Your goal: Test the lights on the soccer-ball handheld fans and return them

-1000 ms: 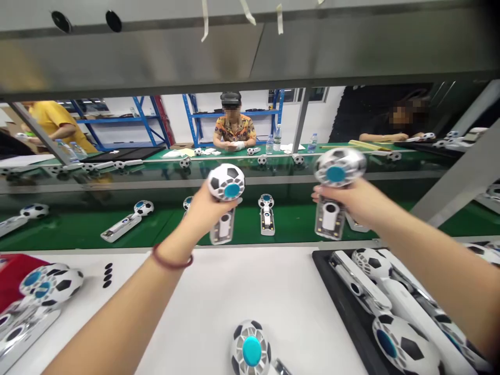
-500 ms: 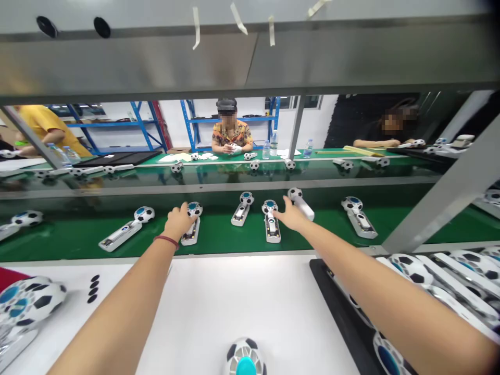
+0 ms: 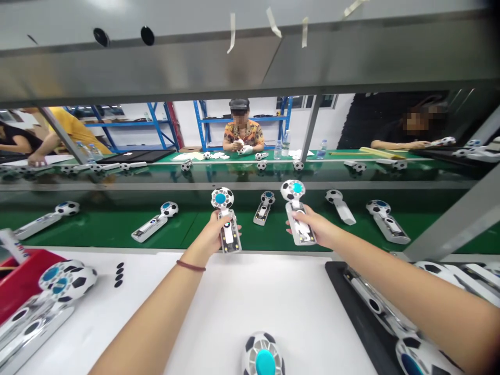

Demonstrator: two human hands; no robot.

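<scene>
My left hand [image 3: 211, 235] is shut around the clear handle of a handheld fan [image 3: 228, 229] with a football-patterned head, over the near edge of the green conveyor belt [image 3: 105, 229]. My right hand [image 3: 316, 224] grips the white handle of a similar fan [image 3: 297, 221], whose head points away from me. Several more fans lie on the belt, among them one [image 3: 263, 207] between my hands and one [image 3: 339, 205] to the right. Another fan head [image 3: 263, 358] sits on the white table [image 3: 265, 302] below my hands.
A black tray [image 3: 344, 284] of fans and parts lies at the right. A red bin [image 3: 23, 278], more fans [image 3: 68, 278] and small black pads [image 3: 119, 274] are at the left. A steel panel [image 3: 156, 67] runs overhead. Co-workers [image 3: 242, 130] sit beyond a second belt.
Both hands have closed on fans at the belt and drawn nearer to me. The fans now lie further right and closer to the belt's near edge. The view has shifted slightly.
</scene>
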